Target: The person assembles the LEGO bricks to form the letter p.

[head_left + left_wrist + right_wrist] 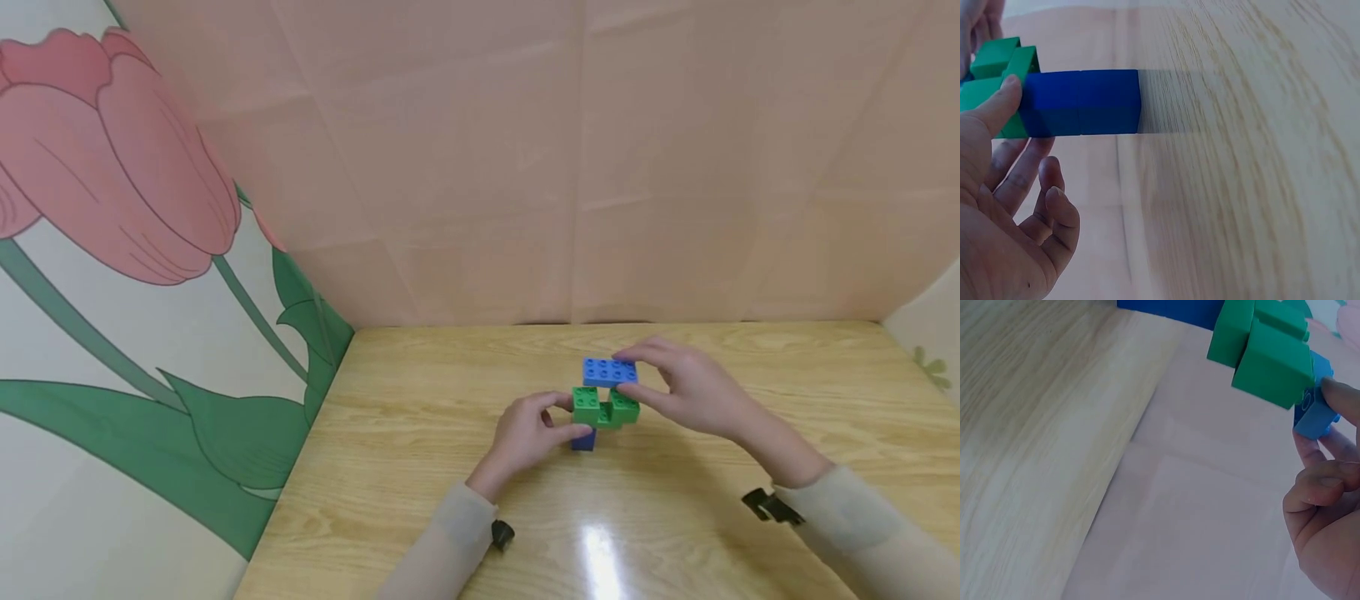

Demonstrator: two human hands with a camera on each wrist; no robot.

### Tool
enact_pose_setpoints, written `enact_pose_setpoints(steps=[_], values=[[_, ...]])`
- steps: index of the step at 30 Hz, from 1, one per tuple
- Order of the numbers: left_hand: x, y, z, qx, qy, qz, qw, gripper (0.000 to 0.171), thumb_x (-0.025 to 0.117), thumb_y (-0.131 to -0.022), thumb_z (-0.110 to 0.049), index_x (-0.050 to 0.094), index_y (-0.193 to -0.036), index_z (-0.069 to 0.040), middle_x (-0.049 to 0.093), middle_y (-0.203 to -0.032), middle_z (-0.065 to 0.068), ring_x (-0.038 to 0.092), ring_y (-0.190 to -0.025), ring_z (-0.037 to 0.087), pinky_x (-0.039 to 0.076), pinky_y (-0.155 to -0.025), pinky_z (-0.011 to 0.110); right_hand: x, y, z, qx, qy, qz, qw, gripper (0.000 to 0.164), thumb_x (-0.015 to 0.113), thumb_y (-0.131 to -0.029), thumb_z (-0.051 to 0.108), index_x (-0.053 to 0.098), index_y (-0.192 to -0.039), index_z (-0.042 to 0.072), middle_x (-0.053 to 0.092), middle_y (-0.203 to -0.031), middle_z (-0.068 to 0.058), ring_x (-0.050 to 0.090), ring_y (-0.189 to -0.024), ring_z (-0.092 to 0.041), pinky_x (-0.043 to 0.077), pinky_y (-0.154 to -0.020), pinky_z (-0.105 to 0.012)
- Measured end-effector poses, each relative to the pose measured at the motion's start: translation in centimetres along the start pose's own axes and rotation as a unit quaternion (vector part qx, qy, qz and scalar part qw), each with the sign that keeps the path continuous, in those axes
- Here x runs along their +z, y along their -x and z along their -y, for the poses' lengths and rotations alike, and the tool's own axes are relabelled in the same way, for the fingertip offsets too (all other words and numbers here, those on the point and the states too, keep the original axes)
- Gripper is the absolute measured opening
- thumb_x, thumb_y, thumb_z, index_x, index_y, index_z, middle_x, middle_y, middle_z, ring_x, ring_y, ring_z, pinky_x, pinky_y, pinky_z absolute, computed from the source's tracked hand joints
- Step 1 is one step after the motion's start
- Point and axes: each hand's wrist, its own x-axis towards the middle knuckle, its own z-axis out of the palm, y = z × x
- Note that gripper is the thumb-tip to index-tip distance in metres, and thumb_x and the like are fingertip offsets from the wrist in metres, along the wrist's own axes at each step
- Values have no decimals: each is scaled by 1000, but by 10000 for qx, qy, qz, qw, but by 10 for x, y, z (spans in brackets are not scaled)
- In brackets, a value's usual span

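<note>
A small tower of toy building bricks stands on the wooden table, dark blue bricks (1082, 103) at its foot and green bricks (587, 408) on top. Two of the green bricks rise at left and right with a lower gap between them. My left hand (525, 432) grips the tower's left side, its thumb on the front in the left wrist view. A lighter blue studded brick (604, 372) is pinched between thumb and fingers of my right hand (693, 387). In the right wrist view this brick (1317, 409) is right beside the green bricks' studded side; whether they touch I cannot tell.
The wood-grained table (405, 450) reaches back to a pinkish cloth wall (465, 167). A panel with a painted tulip (150, 167) borders the left side. Black straps (772, 506) hang near the sleeve cuffs.
</note>
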Motion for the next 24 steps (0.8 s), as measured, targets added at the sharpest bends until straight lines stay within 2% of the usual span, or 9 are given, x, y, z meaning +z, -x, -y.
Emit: enact_pose_setpoints(steps=[5, 12, 24], values=[[0, 0, 0, -27, 7, 5, 10000, 40, 78, -87, -59, 74, -116, -32, 73, -106, -6, 56, -64, 9, 44, -52, 27, 4, 0, 7, -247, 2, -1, 9997, 41, 84, -90, 24, 71, -127, 12, 71, -121, -3, 69, -100, -20, 57, -74, -41], [-1, 1, -1, 53, -40, -5, 10000, 42, 77, -87, -59, 74, -118, -31, 73, -109, -8, 56, -66, 9, 45, -53, 27, 8, 2, 11, -369, -153, 52, 9992, 40, 84, -91, 23, 71, -127, 12, 70, -123, 0, 68, -95, -14, 55, -69, -32], [-3, 3, -1, 174, -46, -7, 9998, 42, 77, -89, -57, 75, -120, -29, 72, -110, -14, 57, -65, 8, 46, -53, 26, 11, 5, 12, -374, -268, 163, 9988, 39, 83, -92, 22, 71, -127, 12, 70, -122, 1, 69, -98, -14, 57, -72, -32]])
